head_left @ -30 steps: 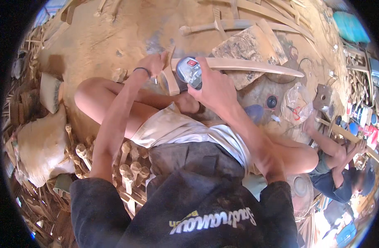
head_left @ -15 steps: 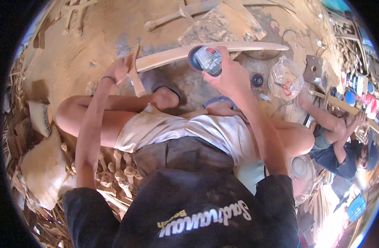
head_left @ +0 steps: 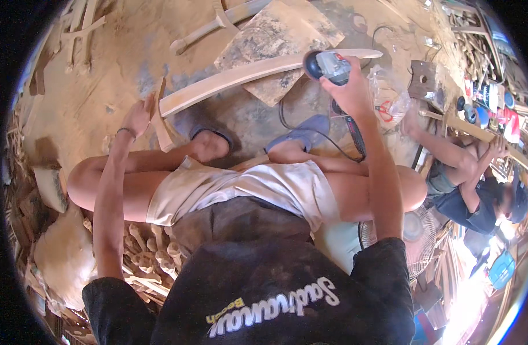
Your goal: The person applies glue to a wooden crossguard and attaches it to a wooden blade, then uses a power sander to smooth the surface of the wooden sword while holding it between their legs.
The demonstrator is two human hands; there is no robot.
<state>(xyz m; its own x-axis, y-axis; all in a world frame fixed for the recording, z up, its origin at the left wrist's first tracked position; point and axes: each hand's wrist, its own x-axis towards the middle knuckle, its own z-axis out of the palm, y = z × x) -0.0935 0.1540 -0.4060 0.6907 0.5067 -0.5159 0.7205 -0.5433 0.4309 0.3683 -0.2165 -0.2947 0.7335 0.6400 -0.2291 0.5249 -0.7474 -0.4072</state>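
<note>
A curved wooden sword (head_left: 229,80) lies across in front of me, its tip toward the right. My left hand (head_left: 138,119) is closed around its grip, just left of the wooden crossguard (head_left: 161,123). In my right hand (head_left: 351,92) is an angle grinder (head_left: 334,68) with a grey head and a dark round disc (head_left: 313,65). The disc is at the blade, well toward the tip; whether it touches is hard to tell. Part of the grinder's body is hidden behind my hand. A black cord (head_left: 338,150) loops beside my right forearm.
Under the blade lies a stained board (head_left: 275,43). Another wooden sword (head_left: 218,26) rests beyond it. To the right are a clear plastic bag (head_left: 390,100), a block with a hole (head_left: 428,80) and a seated person (head_left: 471,184) holding a wooden piece. A fan (head_left: 416,236) stands near my right knee.
My right hand has carried the grinder rightward along the blade, nearer the tip. My left hand keeps its hold on the grip. The whole view has shifted slightly, and the cord now shows.
</note>
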